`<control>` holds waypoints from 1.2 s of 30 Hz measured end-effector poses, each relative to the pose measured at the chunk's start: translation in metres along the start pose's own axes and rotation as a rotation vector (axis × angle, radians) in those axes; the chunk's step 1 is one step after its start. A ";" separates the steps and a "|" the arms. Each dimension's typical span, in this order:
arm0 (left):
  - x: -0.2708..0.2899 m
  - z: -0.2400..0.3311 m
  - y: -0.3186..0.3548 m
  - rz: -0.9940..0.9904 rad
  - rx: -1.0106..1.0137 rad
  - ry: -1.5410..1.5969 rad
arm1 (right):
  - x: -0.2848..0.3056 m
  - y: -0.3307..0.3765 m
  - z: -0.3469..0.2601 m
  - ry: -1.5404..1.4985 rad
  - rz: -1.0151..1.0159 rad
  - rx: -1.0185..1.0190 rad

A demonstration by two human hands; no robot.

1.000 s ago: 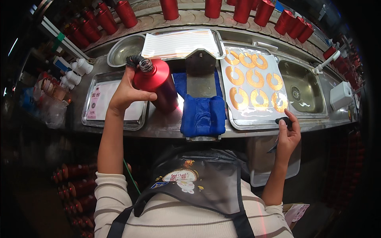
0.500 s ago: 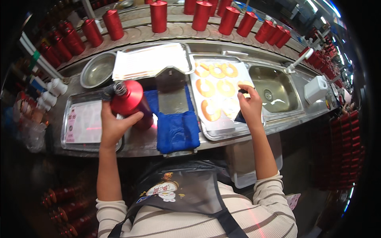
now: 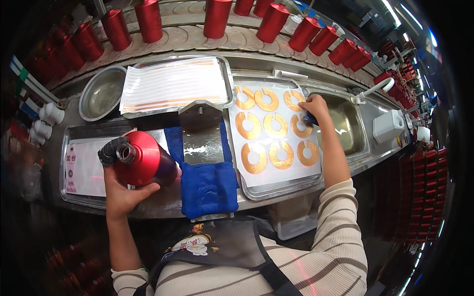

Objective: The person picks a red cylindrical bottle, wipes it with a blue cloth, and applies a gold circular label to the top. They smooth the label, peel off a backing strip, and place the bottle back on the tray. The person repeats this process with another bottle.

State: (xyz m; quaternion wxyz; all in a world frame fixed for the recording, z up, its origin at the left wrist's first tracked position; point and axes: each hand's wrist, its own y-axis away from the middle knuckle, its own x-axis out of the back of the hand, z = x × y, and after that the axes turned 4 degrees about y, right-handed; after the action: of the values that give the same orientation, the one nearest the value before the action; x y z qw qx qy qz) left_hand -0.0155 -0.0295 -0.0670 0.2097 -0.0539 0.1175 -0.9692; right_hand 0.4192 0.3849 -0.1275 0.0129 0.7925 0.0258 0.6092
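Observation:
My left hand (image 3: 122, 192) grips a red metal bottle (image 3: 142, 159) with a black cap, held tilted above the steel counter. My right hand (image 3: 313, 109) reaches over a white sheet (image 3: 273, 170) of several gold ring-shaped stickers in a steel tray, and its fingers close on a small dark object at the sheet's far right. A blue cloth (image 3: 207, 185) hangs over the counter's front edge between my hands, under a grey metal stand (image 3: 200, 116).
A tray with a striped white-and-gold sheet (image 3: 175, 84) and a round steel bowl (image 3: 101, 92) lie behind. At the left is a tray with a white card (image 3: 81, 170). Red bottles (image 3: 217, 17) line the back shelf. A sink basin (image 3: 348, 123) sits at the right.
My right hand moved from the tray's near right corner up to the far right of the sticker sheet. My left hand lowered and tilted the red bottle toward me.

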 end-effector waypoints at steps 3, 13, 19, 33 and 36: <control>-0.004 0.001 0.000 0.004 -0.033 0.024 | -0.003 -0.002 0.022 -0.172 0.083 0.044; -0.017 0.038 0.013 0.144 -0.334 -0.280 | 0.033 0.130 -0.055 -0.928 -0.030 0.211; -0.069 0.069 0.058 -0.244 0.188 0.352 | 0.086 0.274 -0.173 -1.289 -0.426 0.274; -0.030 0.073 0.030 0.407 0.022 0.572 | 0.044 0.310 -0.274 -1.291 -0.237 0.854; -0.022 0.069 0.013 0.457 -0.014 0.429 | 0.033 0.291 -0.301 -1.251 -0.175 0.914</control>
State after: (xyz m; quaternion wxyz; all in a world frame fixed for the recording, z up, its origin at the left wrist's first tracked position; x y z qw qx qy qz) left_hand 0.0207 -0.0460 -0.0052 0.3922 0.1781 0.1747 -0.8854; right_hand 0.1445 0.0926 -0.0028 -0.2548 0.9105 0.3245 -0.0254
